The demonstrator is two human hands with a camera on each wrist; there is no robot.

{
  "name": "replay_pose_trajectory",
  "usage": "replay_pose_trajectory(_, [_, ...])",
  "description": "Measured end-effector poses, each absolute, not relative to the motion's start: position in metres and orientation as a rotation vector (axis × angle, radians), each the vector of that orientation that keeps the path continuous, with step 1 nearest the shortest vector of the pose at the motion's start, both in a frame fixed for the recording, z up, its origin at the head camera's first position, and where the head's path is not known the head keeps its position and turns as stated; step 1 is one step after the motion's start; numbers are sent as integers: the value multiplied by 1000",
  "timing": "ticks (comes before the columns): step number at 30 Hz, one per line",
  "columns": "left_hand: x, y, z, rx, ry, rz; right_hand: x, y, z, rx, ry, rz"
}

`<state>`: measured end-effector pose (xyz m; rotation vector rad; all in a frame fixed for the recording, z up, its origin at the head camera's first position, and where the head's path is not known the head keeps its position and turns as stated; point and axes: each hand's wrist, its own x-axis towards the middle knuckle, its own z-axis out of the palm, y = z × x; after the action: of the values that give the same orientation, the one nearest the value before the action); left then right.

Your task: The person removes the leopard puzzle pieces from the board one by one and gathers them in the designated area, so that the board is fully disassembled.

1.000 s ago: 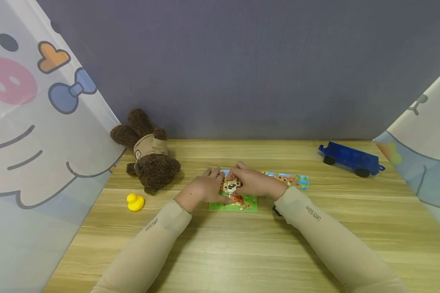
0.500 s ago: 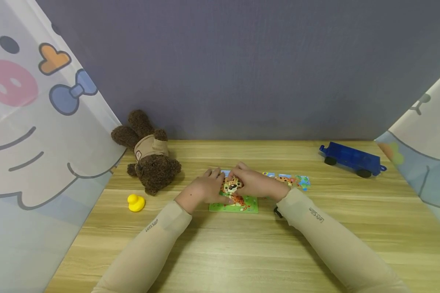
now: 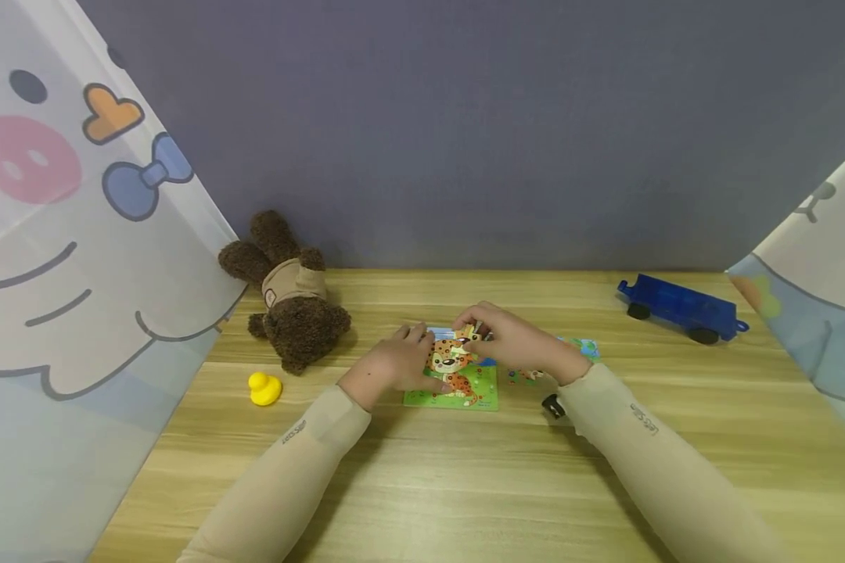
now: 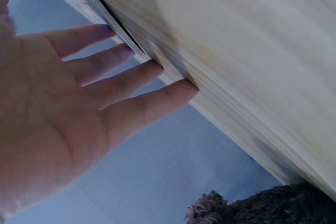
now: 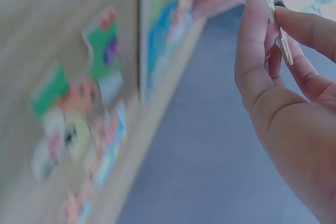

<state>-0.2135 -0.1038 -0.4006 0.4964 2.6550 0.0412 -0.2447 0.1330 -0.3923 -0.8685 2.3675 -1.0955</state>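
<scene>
Closest, smooth beige sleeves (image 3: 275, 485) cross a wood-grained table (image 3: 451, 485). By the right one sits a small black object (image 3: 553, 406). Past it, leftward, lies a flat, rectangular puzzle (image 3: 486, 396) printed with a spotted animal on green. The left hand (image 3: 394, 363) rests over the puzzle's left side, fingers straight and spread. Above its upper right part, the right hand (image 3: 514, 338) pinches a thin, flat piece (image 3: 469, 335) between thumb and fingers. Loose, curvy-edged pieces (image 3: 583, 346) lie to the right, partly hidden by that hand. Leftward sits a smooth, rounded yellow duck (image 3: 264, 389); beyond it, a fuzzy brown teddy bear (image 3: 303, 324) in a tan top lies head toward the person. Farther off are a shiny blue plastic wagon (image 3: 684, 306) with round black wheels and a flat grey fabric panel (image 3: 422, 141).
</scene>
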Motion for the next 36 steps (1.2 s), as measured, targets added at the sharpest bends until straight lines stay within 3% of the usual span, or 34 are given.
replay_pose_trajectory(9, [-214, -102, -402, 490, 2653, 48, -235, 187, -374, -828, 2486, -1107])
replay_pose_trajectory(20, [-214, -102, -400, 482, 2651, 34, -218, 246, -387, -818, 2549, -925])
replay_pose_trajectory(36, [-214, -102, -402, 481, 2651, 43, -228, 256, -411, -790, 2494, -891])
